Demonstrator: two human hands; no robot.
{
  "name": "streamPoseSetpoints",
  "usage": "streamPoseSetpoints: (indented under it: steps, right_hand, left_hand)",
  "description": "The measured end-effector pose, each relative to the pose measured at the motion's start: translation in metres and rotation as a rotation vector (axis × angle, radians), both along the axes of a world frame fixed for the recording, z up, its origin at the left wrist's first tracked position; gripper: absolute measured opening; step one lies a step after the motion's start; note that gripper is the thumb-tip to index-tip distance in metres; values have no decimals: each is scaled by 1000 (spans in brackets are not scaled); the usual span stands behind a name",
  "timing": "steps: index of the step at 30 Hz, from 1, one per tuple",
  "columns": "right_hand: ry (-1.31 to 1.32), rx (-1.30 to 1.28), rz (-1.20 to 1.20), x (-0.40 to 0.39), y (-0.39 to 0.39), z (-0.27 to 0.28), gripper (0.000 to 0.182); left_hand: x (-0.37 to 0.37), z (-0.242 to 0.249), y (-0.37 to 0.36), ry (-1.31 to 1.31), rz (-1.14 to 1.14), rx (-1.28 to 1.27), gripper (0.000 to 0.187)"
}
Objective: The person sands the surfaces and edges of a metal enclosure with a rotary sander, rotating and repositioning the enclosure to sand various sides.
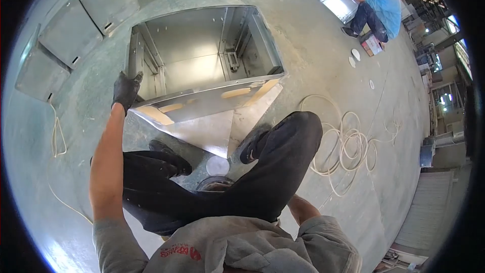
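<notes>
An open metal cabinet [202,103] lies on the floor in front of me, its hollow inside facing up. Tan patches mark its near side panel. My left hand [126,90], in a dark glove, grips the cabinet's left edge near the front corner, with the thumb over the rim. My right forearm [303,210] goes down behind my right thigh, so the right hand is hidden. Between my feet lies a round white disc [217,166], beside a dark round object [214,184] partly covered by my legs.
Flat metal panels [70,33] lie at the far left. A pale coiled hose [348,144] spreads over the floor at right. Back right, a person in blue [384,10] crouches at another metal box [337,2]. White discs [352,61] lie nearby.
</notes>
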State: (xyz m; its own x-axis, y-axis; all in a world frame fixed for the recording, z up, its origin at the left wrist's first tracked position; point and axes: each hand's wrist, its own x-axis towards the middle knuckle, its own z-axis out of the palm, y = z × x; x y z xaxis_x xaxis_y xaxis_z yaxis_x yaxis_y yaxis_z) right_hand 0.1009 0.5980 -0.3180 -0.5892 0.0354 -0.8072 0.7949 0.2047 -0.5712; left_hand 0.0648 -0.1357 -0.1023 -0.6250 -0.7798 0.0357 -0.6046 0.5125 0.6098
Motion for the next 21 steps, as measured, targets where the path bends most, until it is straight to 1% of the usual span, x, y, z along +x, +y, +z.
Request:
streamPoseSetpoints:
  steps: [1, 2, 4, 5, 7, 8, 9, 10, 11, 12, 13, 14, 16, 17, 20, 21]
  right_hand:
    - [-24, -16, -15, -6, 2, 1, 34]
    - [-47, -29, -29, -12, 5, 0, 34]
    - [-105, -40, -72, -18, 10, -1, 34]
    - [-143, -52, -111, -21, 12, -3, 34]
    - [-178, -154, -241, -22, 22, -12, 35]
    - [-123, -250, -246, -21, 26, -7, 35]
    - [29, -395, -138, -20, 23, 18, 37]
    - [181, -555, -50, -20, 13, 55, 39]
    - [336, 44, 574, -33, 16, 52, 42]
    - [456, 684, 1164, -43, 2, 67, 45]
    - [499, 387, 760, -37, -5, 90, 48]
    - [506, 389, 758, -43, -5, 90, 48]
    - [434, 179, 346, -55, 0, 92, 50]
    - [476, 190, 279, -62, 0, 98, 51]
    - [757, 352, 244, -100, 8, 110, 54]
    - [721, 355, 192, -109, -5, 140, 53]
  left_hand:
    - [1, -8, -4, 12, 44, 68, 55]
    - [3, -9, -3, 14, 45, 70, 55]
    - [5, -9, -2, 47, -19, 4, 56]
    - [7, -9, -2, 50, -17, 9, 56]
    - [6, 2, 3, 14, -34, 40, 62]
    - [5, 8, 9, 20, -39, 46, 62]
    - [4, 14, 14, 14, -5, 68, 59]
    - [4, 18, 18, 9, 29, 89, 56]
    - [4, 15, 15, 15, 28, 90, 56]
    - [5, 8, 11, 42, -1, 89, 59]
    - [5, 2, 7, 70, -30, 88, 62]
    - [3, -1, 6, 78, -31, 87, 62]
    - [1, -2, 5, -31, -5, -57, 62]
    - [2, 0, 6, -22, -6, -57, 62]
    - [5, 9, 14, -59, -7, 2, 63]
    - [6, 9, 16, -25, -4, 12, 64]
